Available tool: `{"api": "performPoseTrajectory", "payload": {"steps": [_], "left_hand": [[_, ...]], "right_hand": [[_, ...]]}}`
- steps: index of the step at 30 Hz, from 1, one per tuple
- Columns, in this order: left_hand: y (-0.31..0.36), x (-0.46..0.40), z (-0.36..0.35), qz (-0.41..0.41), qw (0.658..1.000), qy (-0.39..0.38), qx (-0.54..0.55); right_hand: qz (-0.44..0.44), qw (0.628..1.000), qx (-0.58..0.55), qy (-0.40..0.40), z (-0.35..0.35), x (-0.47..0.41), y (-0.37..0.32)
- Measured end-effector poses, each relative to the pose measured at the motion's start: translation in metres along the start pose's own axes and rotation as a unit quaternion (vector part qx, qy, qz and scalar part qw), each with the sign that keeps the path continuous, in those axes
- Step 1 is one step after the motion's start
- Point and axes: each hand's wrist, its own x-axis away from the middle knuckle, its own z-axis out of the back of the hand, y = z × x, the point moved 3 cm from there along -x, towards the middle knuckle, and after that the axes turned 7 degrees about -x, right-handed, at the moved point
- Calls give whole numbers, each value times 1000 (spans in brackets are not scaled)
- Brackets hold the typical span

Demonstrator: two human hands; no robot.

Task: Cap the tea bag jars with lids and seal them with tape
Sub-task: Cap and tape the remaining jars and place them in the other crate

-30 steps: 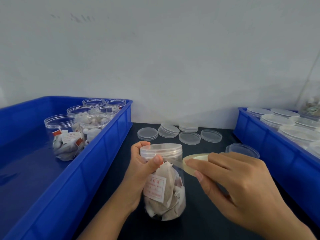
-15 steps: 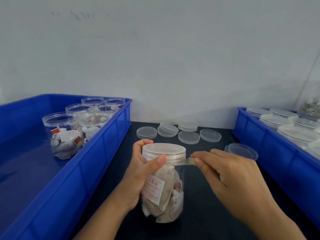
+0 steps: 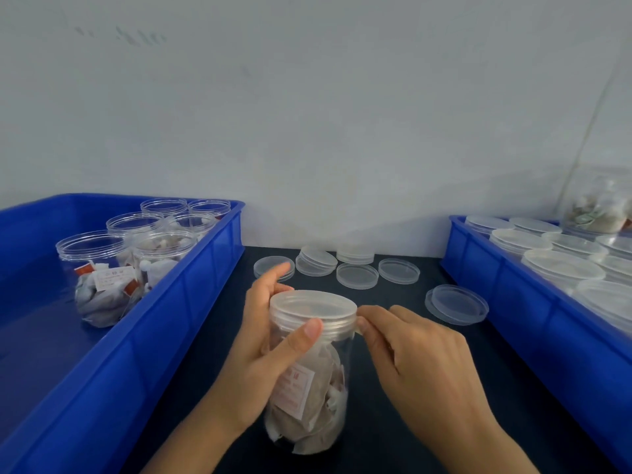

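A clear tea bag jar [image 3: 307,398] stands on the dark table with a clear lid [image 3: 313,304] on top. My left hand [image 3: 263,354] grips the jar from the left, its thumb pressing on the front of the lid's rim. My right hand [image 3: 420,364] pinches clear tape [image 3: 358,331] against the right side of the rim. The tape roll is hidden under that hand.
A blue bin [image 3: 191,302] at the left holds several open tea bag jars [image 3: 99,268]. A second blue bin [image 3: 533,323] at the right holds several capped jars [image 3: 561,271]. Several loose lids [image 3: 357,275] lie behind the jar, and another lid [image 3: 456,304] lies toward the right bin.
My right hand has moved left, from holding the tape stretched out beside the jar to touching the lid's rim. The tape roll has gone out of sight. The jar sits slightly lower.
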Motion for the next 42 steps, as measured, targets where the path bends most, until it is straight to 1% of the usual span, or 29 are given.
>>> {"api": "performPoseTrajectory", "payload": {"steps": [2, 4, 8, 12, 13, 15, 16, 17, 18, 19, 23, 27, 28, 29, 32, 37, 42], "left_hand": [[6, 3, 1, -22, 998, 14, -52], [11, 5, -1, -25, 995, 36, -91], [10, 6, -7, 9, 989, 128, -77], [9, 5, -6, 11, 983, 159, -87], [10, 5, -6, 3, 983, 162, -89], [13, 7, -7, -17, 981, 161, -111], [15, 8, -7, -32, 977, 158, -137], [17, 9, -7, -48, 972, 152, -171], [18, 9, -5, -63, 966, 146, -206], [20, 9, -3, -75, 959, 140, -233], [24, 9, 2, -102, 946, 105, -288], [25, 10, -1, -123, 931, 62, -338], [25, 11, -1, -127, 928, 54, -347], [26, 11, -1, -129, 925, 50, -353], [26, 10, 0, -130, 921, 50, -364], [24, 8, 5, -113, 926, 69, -353], [24, 9, 5, -121, 922, 61, -362]], "right_hand": [[1, 1000, 6, 10, 1, 0, -3], [8, 1000, 5, 28, 0, 0, -5], [15, 999, -6, 29, -3, 2, -9], [10, 998, -15, 58, -7, 5, -11], [-7, 998, -30, 54, -10, 6, -11], [-76, 993, -93, 18, -16, 7, -12], [-123, 983, -136, 6, -21, 10, -8], [-181, 967, -178, -28, -28, 13, -3], [-231, 945, -223, -66, -33, 14, 0], [-260, 925, -262, -94, -37, 15, 1], [-277, 877, -352, -174, -44, 14, 8], [-311, 805, -435, -256, -39, 12, 16], [-307, 800, -439, -271, -39, 12, 17], [-298, 805, -429, -282, -40, 12, 18], [-258, 839, -387, -283, -42, 14, 14], [-210, 855, -400, -255, -42, 12, 7], [-217, 872, -367, -241, -42, 12, 8]]}}
